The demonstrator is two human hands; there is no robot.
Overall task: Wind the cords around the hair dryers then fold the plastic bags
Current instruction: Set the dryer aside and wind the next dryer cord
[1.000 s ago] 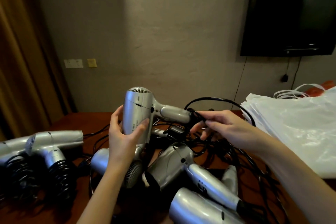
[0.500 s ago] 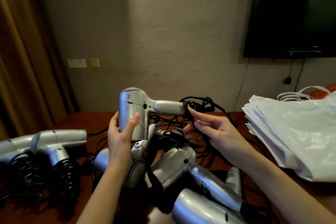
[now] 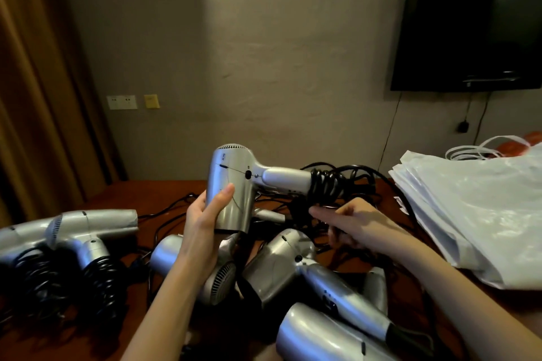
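Left hand (image 3: 202, 231) is gripping a silver hair dryer (image 3: 234, 184) above the table | right hand (image 3: 349, 226) is pinching its black cord (image 3: 325, 187) coiled round the handle | fingertips partly hidden | plastic bags (image 3: 475, 214) are lying right, cut off.

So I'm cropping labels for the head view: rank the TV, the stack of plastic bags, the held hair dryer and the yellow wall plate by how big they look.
1. TV and stack of plastic bags: alike, and both are cut off by the frame, so unranked.
2. Held hair dryer, nearer the camera, so its look may flatter it.
3. Yellow wall plate.
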